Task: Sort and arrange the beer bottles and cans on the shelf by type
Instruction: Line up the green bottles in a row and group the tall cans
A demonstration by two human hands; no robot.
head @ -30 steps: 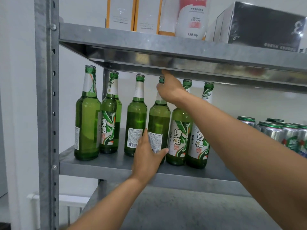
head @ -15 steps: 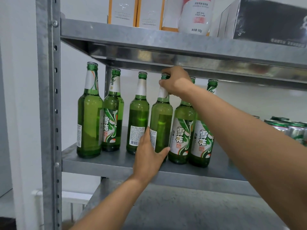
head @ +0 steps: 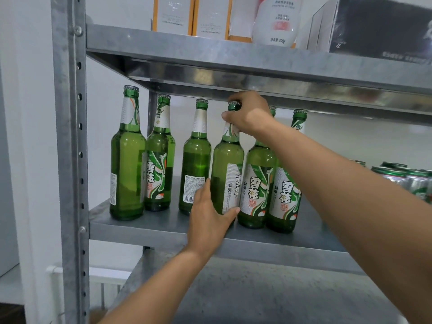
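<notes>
Head view: the fourth green bottle (head: 227,157) is stood on the metal shelf (head: 149,226) in a row of six; its neck is pinched by the right hand (head: 250,115); its base is cupped by the left hand (head: 208,218).

Along the front edge of the upper grey metal shelf board (head: 233,53) we see a white cardboard box with orange edges (head: 171,15), a second such box (head: 209,16) touching it, then a white plastic pack with a red label (head: 275,19), and a glossy black carton (head: 383,26) towards the right end
</notes>
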